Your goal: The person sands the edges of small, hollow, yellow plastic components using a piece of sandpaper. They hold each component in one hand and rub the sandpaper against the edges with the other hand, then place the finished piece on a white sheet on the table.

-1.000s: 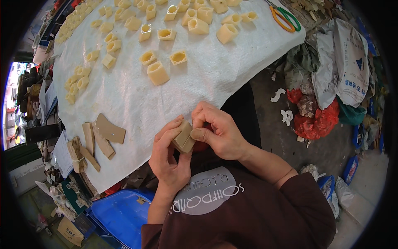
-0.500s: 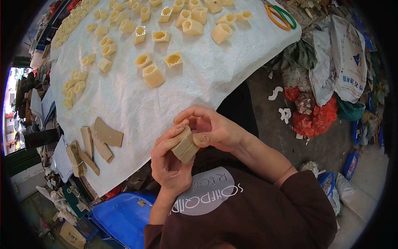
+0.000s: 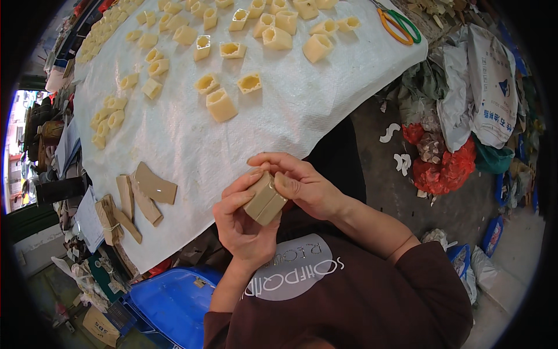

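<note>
Between my two hands, just past the table's near edge, is a small tan-brown block (image 3: 265, 203) with a seam line running along its face. My left hand (image 3: 245, 218) wraps round its left side, fingers bent. Across its upper right my right hand (image 3: 302, 185) presses with the thumb, its fingers curled over the far end. What lies under those fingertips is hidden. Beyond the hands, several pale yellow hollow blocks stand on the white sheet (image 3: 174, 136); the nearest hollow block (image 3: 221, 106) has a rough-edged opening.
Flat tan pieces (image 3: 156, 183) and a tied bundle of strips (image 3: 109, 220) lie at the sheet's left corner. Orange-and-green handled scissors (image 3: 400, 28) rest at the far right. Red bags (image 3: 444, 168) sit on the floor at right; a blue plastic chair (image 3: 168, 302) stands lower left.
The block has turned slightly in my hands and shifted a little right, and more of its seamed face shows. Both hands keep hold. The whole view has shifted slightly.
</note>
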Demonstrator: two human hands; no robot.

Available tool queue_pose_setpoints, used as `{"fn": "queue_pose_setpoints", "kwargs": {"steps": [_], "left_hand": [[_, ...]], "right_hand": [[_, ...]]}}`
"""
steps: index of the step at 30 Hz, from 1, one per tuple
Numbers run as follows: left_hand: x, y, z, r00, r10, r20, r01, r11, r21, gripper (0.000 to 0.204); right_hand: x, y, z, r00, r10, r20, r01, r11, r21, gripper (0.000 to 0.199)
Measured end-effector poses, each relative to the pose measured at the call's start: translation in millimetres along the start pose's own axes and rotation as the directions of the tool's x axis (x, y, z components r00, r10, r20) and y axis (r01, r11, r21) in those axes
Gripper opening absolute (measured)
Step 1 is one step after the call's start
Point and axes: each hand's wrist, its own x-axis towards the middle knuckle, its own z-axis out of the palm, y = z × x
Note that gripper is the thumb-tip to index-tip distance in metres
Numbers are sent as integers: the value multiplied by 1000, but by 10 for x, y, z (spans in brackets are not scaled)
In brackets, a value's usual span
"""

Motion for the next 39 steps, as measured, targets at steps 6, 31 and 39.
{"fn": "queue_pose_setpoints", "kwargs": {"steps": [6, 31, 39], "left_hand": [[41, -98, -14, 996, 90, -9, -89, 994, 70, 46], [18, -218, 38, 975, 221, 38, -220, 913, 344, 51], [13, -295, 45, 962, 270, -37, -238, 900, 366, 51]], "right_hand": [[-45, -105, -4, 988, -110, -104, 56, 904, -425, 45], [-65, -13, 134, 967, -200, -159, 82, 832, -549, 28], [-94, 26, 170, 978, -164, -132, 69, 841, -536, 39]]}}
